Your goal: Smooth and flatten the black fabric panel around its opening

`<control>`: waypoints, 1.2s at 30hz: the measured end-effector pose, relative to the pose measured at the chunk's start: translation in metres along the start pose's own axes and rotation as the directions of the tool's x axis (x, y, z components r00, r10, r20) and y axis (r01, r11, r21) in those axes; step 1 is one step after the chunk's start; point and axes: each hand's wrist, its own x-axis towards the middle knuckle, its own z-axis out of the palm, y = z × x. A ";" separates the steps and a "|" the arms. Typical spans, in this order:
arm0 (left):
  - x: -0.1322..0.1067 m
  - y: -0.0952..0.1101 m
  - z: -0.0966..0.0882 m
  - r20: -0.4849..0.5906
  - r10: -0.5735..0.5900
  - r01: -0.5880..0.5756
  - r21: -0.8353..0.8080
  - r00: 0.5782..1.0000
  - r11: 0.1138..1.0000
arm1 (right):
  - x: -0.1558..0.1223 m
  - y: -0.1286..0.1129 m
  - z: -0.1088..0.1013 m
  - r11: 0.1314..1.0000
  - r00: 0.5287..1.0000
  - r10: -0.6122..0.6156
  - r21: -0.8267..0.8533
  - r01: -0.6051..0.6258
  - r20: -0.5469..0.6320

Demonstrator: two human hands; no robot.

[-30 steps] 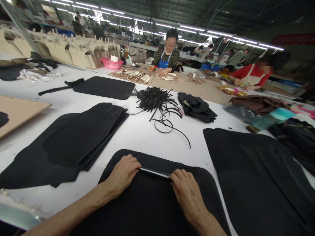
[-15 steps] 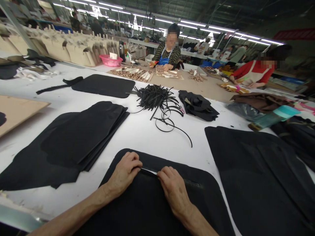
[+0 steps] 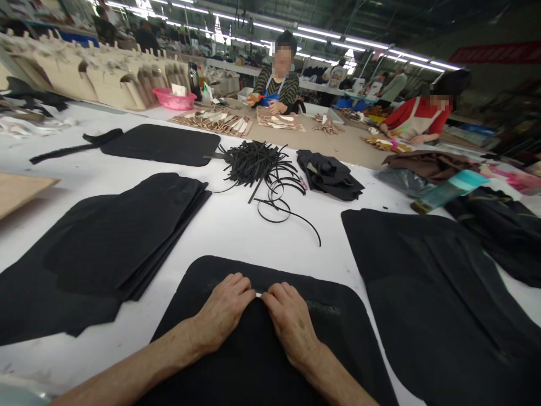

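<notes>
A black sheet with rounded corners, leather-like in look (image 3: 355, 338), lies flat on the white table in front of me. My left hand (image 3: 226, 310) is closed on the edge of a slit in its upper part, fingers curled over the material. Close beside it, thumbs almost meeting, my right hand (image 3: 291, 318) pinches the same edge. A small pale gap shows between the thumbs. Below the hands the sheet bulges slightly. My palms and curled fingers hide most of the slit.
Stacked black sheets (image 3: 97, 242) lie left and more black sheets (image 3: 422, 282) right. Ahead are a pile of thin black strips (image 3: 253, 163), crumpled black material (image 3: 329, 175) and a teal-capped bottle (image 3: 450, 192). Two people work across the table, near a pink basin (image 3: 173, 100).
My hands have come closer together along the slit, the left one moving right and slightly down. The pale gap between them has narrowed. The view has shifted slightly to the right.
</notes>
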 end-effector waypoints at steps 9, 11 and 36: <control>-0.007 -0.004 -0.005 0.067 0.150 -0.155 0.088 0.986 0.984 | -0.013 0.009 -0.006 0.989 0.989 -0.145 -0.039 0.146 0.030; -0.010 -0.002 0.000 0.096 0.181 -0.197 0.206 0.979 0.959 | -0.014 0.008 -0.006 0.985 0.988 -0.152 -0.071 0.154 0.040; -0.048 -0.032 -0.001 -0.006 0.360 -0.300 0.541 0.933 0.786 | -0.086 0.070 -0.043 0.896 0.988 -0.142 -0.418 0.152 0.055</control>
